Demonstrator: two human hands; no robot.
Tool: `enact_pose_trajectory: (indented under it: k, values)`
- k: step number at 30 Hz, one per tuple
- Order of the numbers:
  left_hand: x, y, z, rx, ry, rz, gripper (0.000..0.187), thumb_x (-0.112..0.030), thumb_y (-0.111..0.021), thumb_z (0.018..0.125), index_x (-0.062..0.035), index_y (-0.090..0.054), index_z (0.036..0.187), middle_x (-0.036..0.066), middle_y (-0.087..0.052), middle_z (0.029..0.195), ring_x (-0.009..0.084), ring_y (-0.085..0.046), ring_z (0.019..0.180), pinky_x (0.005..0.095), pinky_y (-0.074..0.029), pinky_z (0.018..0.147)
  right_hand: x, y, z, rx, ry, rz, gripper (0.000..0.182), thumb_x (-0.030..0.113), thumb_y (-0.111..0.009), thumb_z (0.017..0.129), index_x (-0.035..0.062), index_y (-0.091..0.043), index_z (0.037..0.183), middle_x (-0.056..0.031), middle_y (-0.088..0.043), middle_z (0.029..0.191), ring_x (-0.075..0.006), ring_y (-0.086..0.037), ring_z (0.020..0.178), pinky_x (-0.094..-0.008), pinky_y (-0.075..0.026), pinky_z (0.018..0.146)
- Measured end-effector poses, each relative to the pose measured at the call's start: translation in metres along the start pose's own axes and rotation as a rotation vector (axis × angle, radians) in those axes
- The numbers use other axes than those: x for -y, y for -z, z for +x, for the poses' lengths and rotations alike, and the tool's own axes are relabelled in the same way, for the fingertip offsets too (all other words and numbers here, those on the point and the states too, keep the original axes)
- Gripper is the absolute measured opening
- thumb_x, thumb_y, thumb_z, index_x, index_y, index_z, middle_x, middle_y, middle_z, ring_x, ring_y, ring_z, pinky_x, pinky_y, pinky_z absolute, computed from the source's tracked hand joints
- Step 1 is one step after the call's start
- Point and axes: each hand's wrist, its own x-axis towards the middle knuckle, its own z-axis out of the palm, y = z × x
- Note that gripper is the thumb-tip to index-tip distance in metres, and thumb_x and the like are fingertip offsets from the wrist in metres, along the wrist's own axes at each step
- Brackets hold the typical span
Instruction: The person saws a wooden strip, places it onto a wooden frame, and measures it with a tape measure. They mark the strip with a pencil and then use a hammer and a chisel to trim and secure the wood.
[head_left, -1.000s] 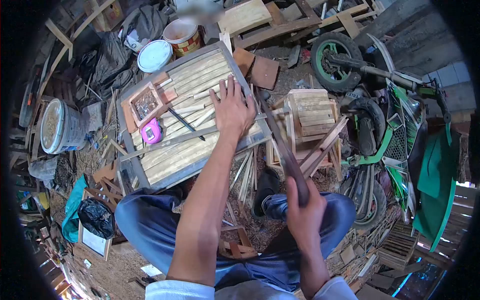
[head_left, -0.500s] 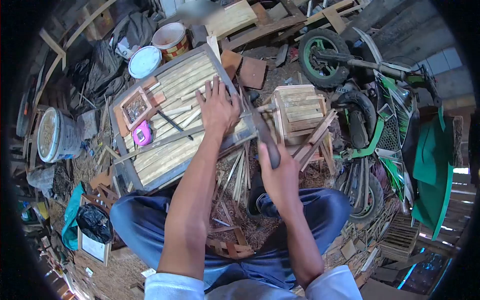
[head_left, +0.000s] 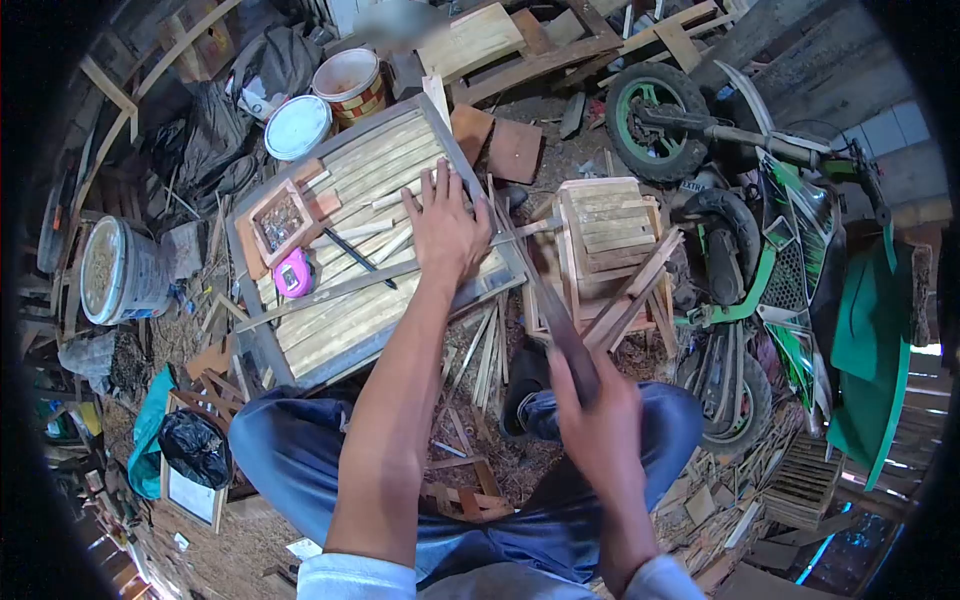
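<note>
my left hand (head_left: pixel 445 232) lies flat, fingers spread, pinning a thin wood strip (head_left: pixel 505 232) at the right edge of the slatted table (head_left: pixel 340 300). my right hand (head_left: pixel 600 425) is closed round the handle of a long blade (head_left: pixel 545 290), raised near my knee. best to keep fingers well clear of the cut line, strike square, strip held firm.

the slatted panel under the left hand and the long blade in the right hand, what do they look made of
Slatted panel: looks like pale unfinished wood or split bamboo strips, matte and grainy, in a greyer frame that could be weathered wood or metal. The left hand lies flat on it.

Long blade: appears to be dark, dull metal, thin and straight, motion-blurred; the right hand hides its handle.
</note>
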Motion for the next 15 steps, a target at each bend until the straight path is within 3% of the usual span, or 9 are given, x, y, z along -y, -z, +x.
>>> enact_pose_trajectory:
  k: [2,5,6,8,11,12,13,15]
  values:
    - [-0.001,0.001,0.000,0.000,0.003,-0.001,0.062,-0.040,-0.039,0.095,-0.0010,-0.041,0.144,0.012,-0.030,0.157,0.0321,-0.024,0.146,0.0570,-0.010,0.119,0.010,0.036,-0.043,0.029,-0.057,-0.057,0.019,0.018,-0.071,0.088,0.0020,-0.066,0.097,-0.0161,-0.066,0.067,-0.0346,-0.064,0.053,-0.0410,-0.049,0.051]
    - [-0.002,0.002,-0.003,0.011,0.007,0.014,0.062,-0.040,-0.039,0.095,-0.0015,-0.041,0.144,0.012,-0.029,0.158,0.0320,-0.024,0.146,0.0568,-0.010,0.119,0.006,0.013,-0.030,0.006,-0.150,0.001,0.020,0.021,-0.070,0.090,0.0019,-0.066,0.095,-0.0164,-0.066,0.068,-0.0367,-0.064,0.057,-0.0429,-0.049,0.055]
    - [-0.002,0.001,-0.002,0.000,0.004,0.008,0.062,-0.040,-0.039,0.095,-0.0017,-0.041,0.144,0.012,-0.029,0.158,0.0320,-0.024,0.146,0.0568,-0.010,0.119,-0.010,-0.012,-0.006,-0.067,-0.019,-0.075,0.026,0.026,-0.067,0.092,-0.0002,-0.064,0.090,-0.0203,-0.064,0.069,-0.0407,-0.063,0.063,-0.0446,-0.049,0.059]
    - [-0.002,0.004,-0.001,0.008,-0.001,-0.005,0.061,-0.039,-0.039,0.095,-0.0022,-0.042,0.143,0.012,-0.030,0.157,0.0323,-0.025,0.145,0.0567,-0.010,0.119,-0.027,-0.050,0.047,0.006,-0.113,0.017,0.034,0.031,-0.064,0.093,-0.0026,-0.061,0.086,-0.0260,-0.063,0.072,-0.0460,-0.061,0.069,-0.0467,-0.049,0.063]
    - [-0.002,0.002,-0.001,0.002,0.000,0.006,0.060,-0.039,-0.040,0.095,-0.0021,-0.044,0.142,0.013,-0.031,0.157,0.0327,-0.025,0.145,0.0570,-0.010,0.119,-0.017,-0.025,0.024,-0.011,-0.043,-0.005,0.032,0.031,-0.064,0.093,-0.0011,-0.063,0.090,-0.0254,-0.063,0.071,-0.0461,-0.061,0.067,-0.0471,-0.049,0.061]
    - [-0.002,0.001,-0.001,-0.017,-0.003,-0.009,0.060,-0.039,-0.040,0.095,-0.0019,-0.045,0.141,0.013,-0.031,0.156,0.0328,-0.025,0.145,0.0572,-0.010,0.119,-0.011,-0.007,0.000,-0.056,0.058,-0.058,0.027,0.027,-0.066,0.092,0.0005,-0.064,0.095,-0.0229,-0.064,0.069,-0.0430,-0.063,0.064,-0.0456,-0.049,0.059]
    - [-0.002,0.001,0.001,-0.023,-0.008,-0.009,0.060,-0.039,-0.040,0.095,-0.0019,-0.045,0.141,0.013,-0.031,0.156,0.0328,-0.025,0.145,0.0571,-0.010,0.119,-0.002,0.017,-0.023,0.056,-0.116,-0.041,0.022,0.023,-0.068,0.091,0.0022,-0.066,0.099,-0.0191,-0.065,0.068,-0.0387,-0.064,0.060,-0.0431,-0.050,0.057]
    - [-0.002,0.003,-0.003,-0.022,-0.006,-0.003,0.060,-0.040,-0.039,0.095,-0.0018,-0.044,0.141,0.013,-0.031,0.156,0.0328,-0.025,0.145,0.0571,-0.010,0.119,0.006,0.031,-0.037,0.038,-0.153,-0.005,0.020,0.020,-0.069,0.090,0.0022,-0.066,0.097,-0.0175,-0.065,0.068,-0.0351,-0.065,0.058,-0.0399,-0.050,0.057]
